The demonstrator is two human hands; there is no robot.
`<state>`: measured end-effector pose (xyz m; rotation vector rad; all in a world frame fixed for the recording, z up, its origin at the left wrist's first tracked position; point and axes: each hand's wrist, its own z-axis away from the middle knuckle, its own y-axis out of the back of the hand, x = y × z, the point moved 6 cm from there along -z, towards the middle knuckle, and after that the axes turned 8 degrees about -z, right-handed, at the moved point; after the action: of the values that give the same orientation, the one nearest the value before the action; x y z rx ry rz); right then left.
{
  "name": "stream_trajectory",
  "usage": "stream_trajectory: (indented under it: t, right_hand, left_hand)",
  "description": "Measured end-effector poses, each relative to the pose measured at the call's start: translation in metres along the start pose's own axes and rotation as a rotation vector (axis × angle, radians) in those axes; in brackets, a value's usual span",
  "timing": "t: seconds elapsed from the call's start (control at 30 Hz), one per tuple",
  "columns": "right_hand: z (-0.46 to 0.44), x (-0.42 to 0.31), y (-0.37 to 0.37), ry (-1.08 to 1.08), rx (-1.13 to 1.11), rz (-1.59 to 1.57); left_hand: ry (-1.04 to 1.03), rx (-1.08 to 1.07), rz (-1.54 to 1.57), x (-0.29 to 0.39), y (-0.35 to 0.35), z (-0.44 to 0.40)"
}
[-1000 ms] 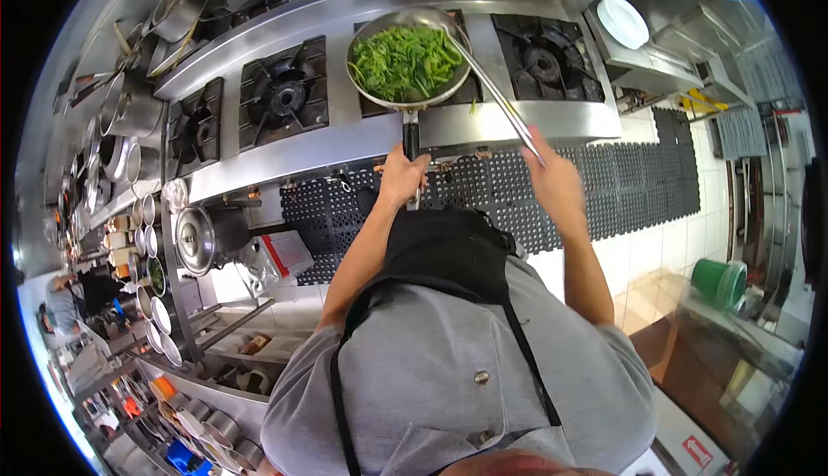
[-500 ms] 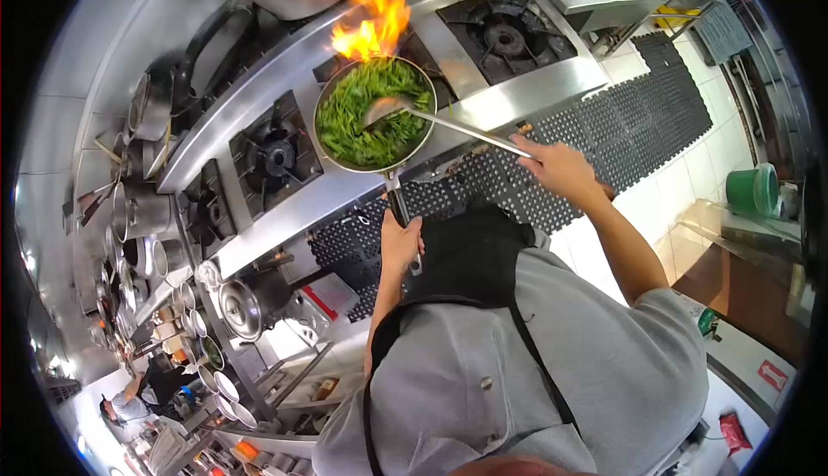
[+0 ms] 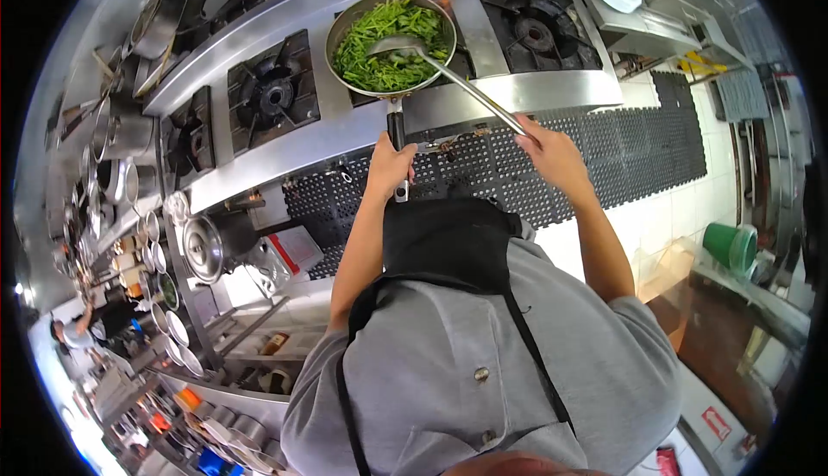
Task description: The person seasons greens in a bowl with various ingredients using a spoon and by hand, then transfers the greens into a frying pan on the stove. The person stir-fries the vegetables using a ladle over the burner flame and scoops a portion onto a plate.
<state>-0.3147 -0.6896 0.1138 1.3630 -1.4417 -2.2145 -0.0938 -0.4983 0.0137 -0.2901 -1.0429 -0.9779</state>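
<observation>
My left hand (image 3: 392,165) is closed around the black handle of a frying pan (image 3: 338,73), which sits over a stove burner. Chopped green vegetables (image 3: 379,32), long and thin like stems or beans, fill the pan. In my right hand (image 3: 552,159) is the metal handle of a ladle (image 3: 470,88). Its bowl rests among the greens near the middle of the pan. No flame shows around the pan.
Bare burners flank the pan: one on the left (image 3: 276,92), one on the right (image 3: 532,36). A lidded pot (image 3: 204,247) stands below the stove's left side. Black perforated matting (image 3: 621,144) covers the floor. A green bucket (image 3: 730,246) is at right; another person (image 3: 82,331) works far left.
The tall flame at the pan's far edge is gone. The pan has moved away from my body, onto the burner, with both hands following. The ladle is still in the greens.
</observation>
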Motion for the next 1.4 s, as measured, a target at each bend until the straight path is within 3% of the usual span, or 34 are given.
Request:
stream_trajectory:
  t: [0.13, 0.23, 0.4, 0.47, 0.5, 0.53, 0.63, 0.73, 0.8, 0.83, 0.87, 0.93, 0.97, 1.07, 1.1, 1.13, 1.2, 1.23, 1.33, 1.4]
  right_hand:
    - [-0.013, -0.004, 0.001, -0.132, 0.076, -0.026]
    - [-0.037, -0.006, -0.026, 0.016, 0.126, 0.248]
    - [-0.015, -0.004, 0.023, 0.124, 0.088, 0.043]
    - [-0.015, -0.002, 0.024, -0.078, 0.056, 0.019]
    - [-0.024, 0.001, 0.013, 0.092, 0.139, -0.003]
    - [-0.037, -0.008, 0.007, 0.099, 0.133, 0.008]
    - [-0.050, -0.026, -0.019, -0.079, 0.064, 0.243]
    - [-0.031, -0.031, -0.028, -0.124, 0.084, 0.171]
    - [-0.013, -0.030, -0.024, 0.084, 0.175, -0.262]
    - [-0.009, -0.020, -0.031, -0.121, 0.023, -0.305]
    - [-0.007, -0.024, -0.036, -0.139, 0.035, -0.299]
    - [-0.014, -0.054, -0.047, -0.188, 0.065, 0.171]
    - [-0.018, -0.057, -0.062, -0.154, 0.158, 0.218]
    - [-0.007, -0.081, -0.062, -0.352, 0.139, 0.025]
    - [0.005, -0.080, -0.062, -0.206, 0.208, -0.134]
    - [0.015, -0.084, -0.060, -0.216, 0.202, -0.129]
    - [0.031, -0.082, -0.072, -0.424, -0.033, -0.259]
    - [0.025, -0.098, -0.074, -0.207, 0.071, -0.149]
    - [0.011, -0.119, -0.097, -0.397, 0.163, 0.111]
    - [0.019, -0.129, -0.100, -0.536, 0.097, 0.154]
  left_hand:
    - [-0.001, 0.017, -0.040, -0.004, 0.003, 0.000]
    - [0.001, -0.012, -0.012, 0.000, 0.001, -0.005]
    - [-0.002, -0.057, 0.082, 0.000, 0.003, 0.001]
    - [0.031, -0.057, 0.154, -0.004, 0.002, 0.006]
    - [0.062, -0.096, 0.231, 0.000, 0.000, 0.008]
    - [0.088, -0.139, 0.306, 0.002, -0.004, 0.008]
    - [0.137, -0.243, 0.457, -0.010, -0.012, 0.006]
    - [0.193, -0.258, 0.505, -0.017, -0.006, 0.005]
    - [0.148, -0.317, 0.496, -0.014, 0.001, 0.004]
    - [0.143, -0.329, 0.488, -0.018, 0.004, 0.000]
    - [0.147, -0.351, 0.484, -0.019, 0.008, -0.001]
    - [0.192, -0.410, 0.439, -0.012, 0.017, -0.005]
    - [0.195, -0.404, 0.395, -0.009, 0.023, -0.008]
    - [0.166, -0.451, 0.348, -0.020, 0.033, -0.026]
    - [0.181, -0.469, 0.353, -0.020, 0.038, -0.028]
    - [0.191, -0.476, 0.357, -0.020, 0.044, -0.030]
    - [0.200, -0.552, 0.345, -0.019, 0.047, -0.034]
    - [0.200, -0.572, 0.344, -0.019, 0.047, -0.035]
    - [0.212, -0.602, 0.356, -0.023, 0.044, -0.034]
    - [0.137, -0.600, 0.387, -0.020, 0.048, -0.043]
